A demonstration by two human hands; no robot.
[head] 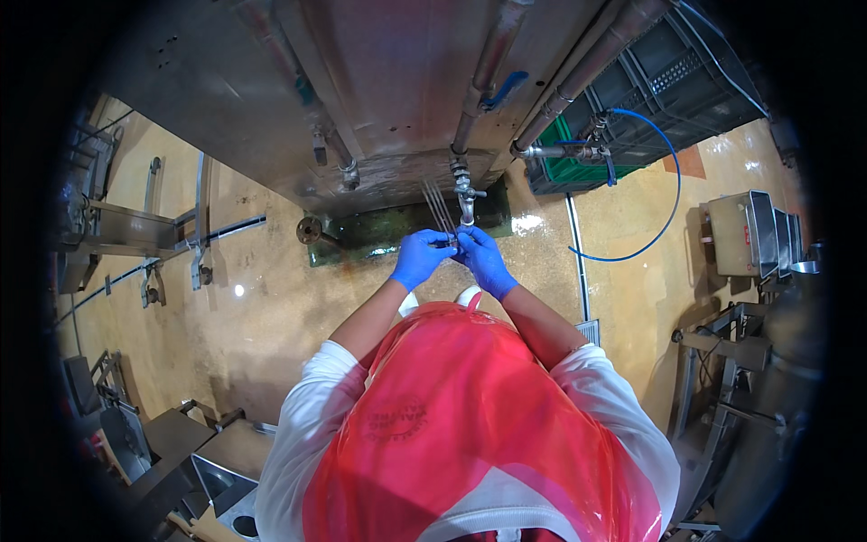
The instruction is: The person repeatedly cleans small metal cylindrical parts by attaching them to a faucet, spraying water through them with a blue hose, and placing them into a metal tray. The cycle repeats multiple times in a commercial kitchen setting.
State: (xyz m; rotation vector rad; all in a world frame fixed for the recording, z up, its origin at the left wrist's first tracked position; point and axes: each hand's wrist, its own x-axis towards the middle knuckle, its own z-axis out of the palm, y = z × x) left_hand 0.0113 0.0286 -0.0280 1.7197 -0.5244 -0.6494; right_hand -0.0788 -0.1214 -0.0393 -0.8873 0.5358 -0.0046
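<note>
Several thin metal rods (439,209) stick up from between my two blue-gloved hands and lean toward the steel panel. My left hand (418,257) pinches their lower end from one side. The fingers of my right hand (485,260) meet it there from the other side. What else sits between my fingertips is too small to tell. Just above my right hand hangs the spout of a metal water tap (466,203), close to the fingers. Whether water is running cannot be made out.
A wet green drain recess (406,230) lies in the floor below the steel panel (223,101). Pipes with a blue lever valve (504,91) run down it. A blue hose (677,183) curls at right by grey crates (650,95). Steel bins (745,234) stand farther right; wheeled frames (135,230) at left.
</note>
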